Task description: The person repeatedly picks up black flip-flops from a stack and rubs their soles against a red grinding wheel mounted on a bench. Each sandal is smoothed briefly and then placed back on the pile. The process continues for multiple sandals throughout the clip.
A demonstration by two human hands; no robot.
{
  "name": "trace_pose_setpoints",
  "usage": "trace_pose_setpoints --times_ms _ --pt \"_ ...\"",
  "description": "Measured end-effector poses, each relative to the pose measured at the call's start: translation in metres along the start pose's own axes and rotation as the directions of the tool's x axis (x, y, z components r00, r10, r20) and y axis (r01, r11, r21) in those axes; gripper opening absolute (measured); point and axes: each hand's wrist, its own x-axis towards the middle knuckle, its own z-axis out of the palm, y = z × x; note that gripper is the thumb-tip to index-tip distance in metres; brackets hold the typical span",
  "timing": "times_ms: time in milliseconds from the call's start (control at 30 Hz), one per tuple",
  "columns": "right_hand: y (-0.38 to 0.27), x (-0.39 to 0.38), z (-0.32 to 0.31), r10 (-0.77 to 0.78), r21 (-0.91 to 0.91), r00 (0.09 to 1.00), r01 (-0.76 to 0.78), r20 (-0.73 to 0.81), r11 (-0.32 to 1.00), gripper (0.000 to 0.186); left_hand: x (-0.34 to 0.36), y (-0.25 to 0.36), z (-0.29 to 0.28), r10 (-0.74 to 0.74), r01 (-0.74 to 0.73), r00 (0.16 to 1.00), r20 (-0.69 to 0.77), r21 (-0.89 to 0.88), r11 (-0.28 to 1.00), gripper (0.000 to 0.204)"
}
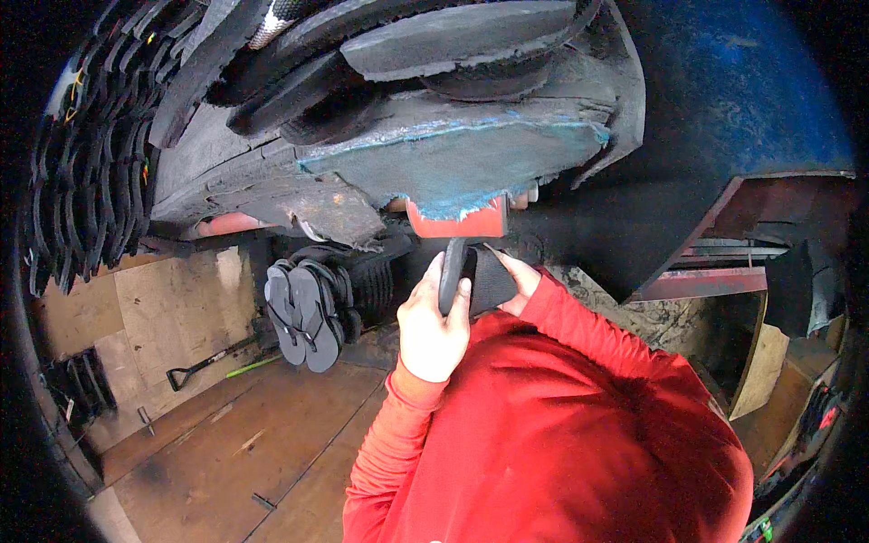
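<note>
My left hand (433, 330) is closed round a dark grey sole (451, 276), held on edge with the thumb on its near side. Right beside it, my right hand (520, 282) grips a black piece with a ribbed face (491, 279), probably another sole. Whether the two pieces touch or are joined cannot be made out. Just beyond my hands is the red edge of a machine part (457, 220), under a worn grey-blue cloth cover (462, 167). Several thick dark soles (457, 45) lie heaped on top of the bench.
Grey flip-flops (317, 317) hang or stand in a row at left of my hands. Stacked black soles (95, 163) fill the far left. A blue machine housing (751, 90) with a red-edged opening rises at right. A black-handled tool (204, 364) lies near the wooden floor (244, 452).
</note>
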Motion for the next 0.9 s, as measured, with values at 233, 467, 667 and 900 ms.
trace_pose_setpoints --times_ms 233,467,667,900 --pt "-0.005 0.000 0.005 -0.022 0.010 0.994 0.023 -0.103 1.000 0.037 -0.011 0.015 -0.013 0.090 -0.090 0.996 -0.015 0.007 0.996 0.046" --pt "-0.016 -0.002 0.019 0.071 0.066 0.974 -0.058 -0.216 0.996 0.054 -0.010 0.009 -0.012 0.011 -0.010 1.000 0.020 -0.044 0.999 0.046" --pt "-0.004 -0.004 0.028 -0.160 -0.178 0.972 0.128 -0.174 0.976 0.070 -0.032 0.020 -0.029 0.065 -0.064 0.997 -0.044 0.014 0.998 0.052" --pt "-0.022 -0.006 0.027 0.044 0.044 0.993 -0.040 -0.106 0.998 0.034 0.005 0.023 -0.010 -0.067 0.073 0.986 0.152 -0.032 0.997 0.049"
